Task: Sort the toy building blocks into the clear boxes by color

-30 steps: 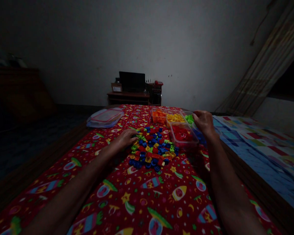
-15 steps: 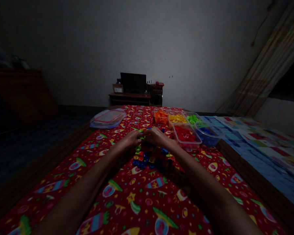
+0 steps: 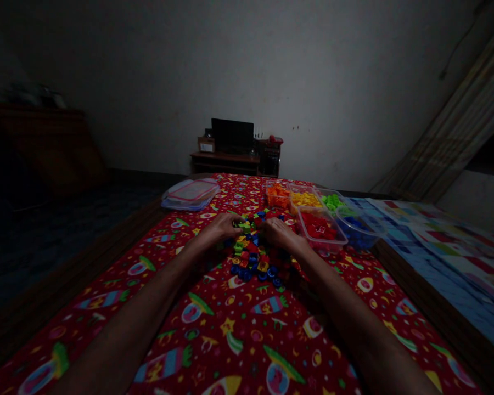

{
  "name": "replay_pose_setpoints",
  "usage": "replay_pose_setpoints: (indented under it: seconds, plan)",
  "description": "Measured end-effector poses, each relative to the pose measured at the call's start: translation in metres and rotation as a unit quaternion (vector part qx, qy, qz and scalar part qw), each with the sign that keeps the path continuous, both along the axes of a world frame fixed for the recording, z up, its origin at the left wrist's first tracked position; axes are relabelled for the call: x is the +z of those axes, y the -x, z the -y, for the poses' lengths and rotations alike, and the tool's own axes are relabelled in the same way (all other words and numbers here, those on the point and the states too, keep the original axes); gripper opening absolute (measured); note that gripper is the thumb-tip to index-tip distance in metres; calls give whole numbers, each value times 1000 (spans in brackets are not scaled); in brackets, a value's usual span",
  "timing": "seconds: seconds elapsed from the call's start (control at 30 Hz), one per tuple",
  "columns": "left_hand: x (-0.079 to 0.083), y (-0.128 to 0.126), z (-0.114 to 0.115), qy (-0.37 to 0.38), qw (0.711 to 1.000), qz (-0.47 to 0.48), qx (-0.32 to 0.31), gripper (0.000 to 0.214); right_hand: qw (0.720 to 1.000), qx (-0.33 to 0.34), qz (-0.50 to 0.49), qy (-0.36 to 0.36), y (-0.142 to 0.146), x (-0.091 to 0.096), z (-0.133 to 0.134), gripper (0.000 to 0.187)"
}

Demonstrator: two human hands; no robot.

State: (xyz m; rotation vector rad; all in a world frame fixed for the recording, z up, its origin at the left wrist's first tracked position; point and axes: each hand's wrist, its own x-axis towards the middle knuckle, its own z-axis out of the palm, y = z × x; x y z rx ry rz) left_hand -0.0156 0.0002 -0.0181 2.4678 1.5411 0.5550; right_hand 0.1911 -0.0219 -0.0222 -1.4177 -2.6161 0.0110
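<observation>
A heap of small plastic bricks point(image 3: 255, 258), blue, red, yellow and green mixed, lies on a red cloth with rocket prints point(image 3: 247, 329). My left hand point(image 3: 220, 227) rests at the heap's far left edge, fingers curled onto the bricks. My right hand point(image 3: 280, 233) lies at the heap's far right edge, fingers curled down among the pieces. What either hand holds is too dark to make out. Just right of my right hand stands a clear tub of red bricks point(image 3: 321, 229).
Behind the red tub sit clear tubs of orange bricks point(image 3: 277, 195), yellow bricks point(image 3: 303, 198), green bricks point(image 3: 332, 201) and blue bricks point(image 3: 359, 229). Stacked lids point(image 3: 190, 193) lie at the far left. A patchwork cloth point(image 3: 448, 258) lies right. A dark screen point(image 3: 233, 136) stands against the wall.
My right hand came from the tubs at the right to the heap, met the left hand, then drew slightly apart. The left hand stayed at the heap's left edge.
</observation>
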Motion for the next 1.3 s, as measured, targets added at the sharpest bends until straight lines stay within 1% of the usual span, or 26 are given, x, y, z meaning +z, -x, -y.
replay_pose_setpoints:
  seconds: [0.1,0.2,0.3,0.37,0.43,0.47,0.53,0.57,0.63,0.7,0.77,0.83,0.9,0.97,1.03,1.1,1.17,1.23,1.27,1.3]
  plan:
    - [-1,1,0,11,999,34,-7,33,999,2,49,3,2,3,5,32]
    - [-3,1,1,15,998,52,-17,31,999,-20,48,-15,4,4,8,30]
    - [-3,0,2,12,996,91,-21,39,1000,-18,3,-18,2,7,8,27]
    - [-2,-3,3,24,991,129,-18,47,999,15,-52,-7,1,12,8,29]
    - [-1,-6,3,53,984,171,-23,57,992,62,-112,2,4,18,10,35]
    - [-1,-7,4,72,978,194,-31,61,988,79,-132,3,6,21,11,35]
    - [-2,-9,3,102,963,245,-44,66,986,88,-145,4,9,26,15,27]
    - [-3,-9,2,107,957,267,-42,66,987,82,-142,1,9,27,16,23]
    - [-5,-7,-1,97,950,297,-19,61,990,55,-129,-14,7,30,18,20]
    - [-5,-5,-2,81,944,321,9,55,991,11,-132,-35,2,33,16,20]
    - [-2,-4,0,88,935,343,22,55,986,-31,-159,-45,-2,33,12,22]
    - [2,-6,6,117,924,364,20,58,978,-38,-203,-30,0,31,9,25]
    - [7,-11,14,144,916,375,15,61,971,-13,-240,0,5,27,6,27]
    - [11,-18,21,153,915,374,12,62,965,26,-261,17,11,21,5,30]
    - [13,-24,24,156,919,361,2,62,961,61,-271,16,15,17,5,31]
    - [12,-26,24,145,929,340,-2,59,960,71,-270,13,14,17,5,29]
    - [9,-22,21,87,953,291,11,50,964,46,-264,6,9,20,6,26]
    - [2,-13,17,-2,979,202,29,39,967,4,-254,-9,3,24,6,26]
    - [-2,-8,14,-41,987,149,33,34,968,-14,-249,-16,0,26,5,25]
    - [-6,-4,12,-63,992,99,36,30,969,-26,-245,-22,-2,27,5,25]
